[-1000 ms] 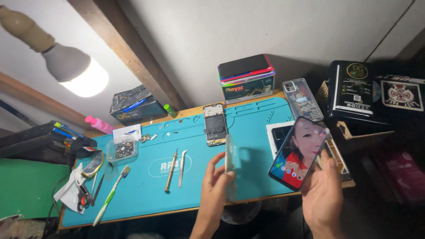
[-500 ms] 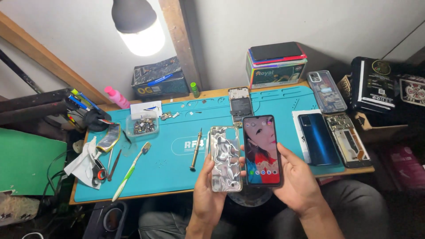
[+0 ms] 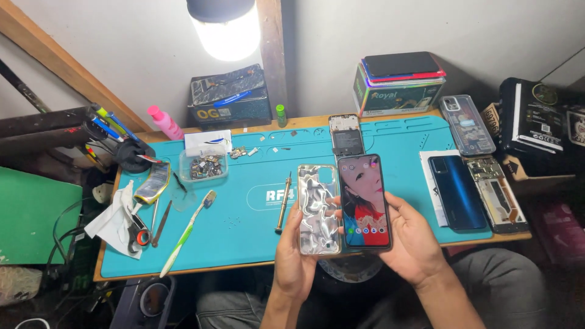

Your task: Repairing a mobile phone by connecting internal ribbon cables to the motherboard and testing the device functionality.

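Smartphone (image 3: pixel 364 202), screen lit: I hold it in my right hand (image 3: pixel 414 244), fingers clamped along its edges. Silvery phone case (image 3: pixel 318 209): just beside, gripped by my left hand (image 3: pixel 292 259), above the teal mat (image 3: pixel 244 225).

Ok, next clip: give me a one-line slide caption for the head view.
Left hand holds a silvery phone case beside a lit phone in the right hand, above a teal repair mat.

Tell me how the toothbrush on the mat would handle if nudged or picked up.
The toothbrush looks thin and plastic, so probably very light. Its long handle lies flat on the teal mat, so it would likely slide or pivot rather than roll.
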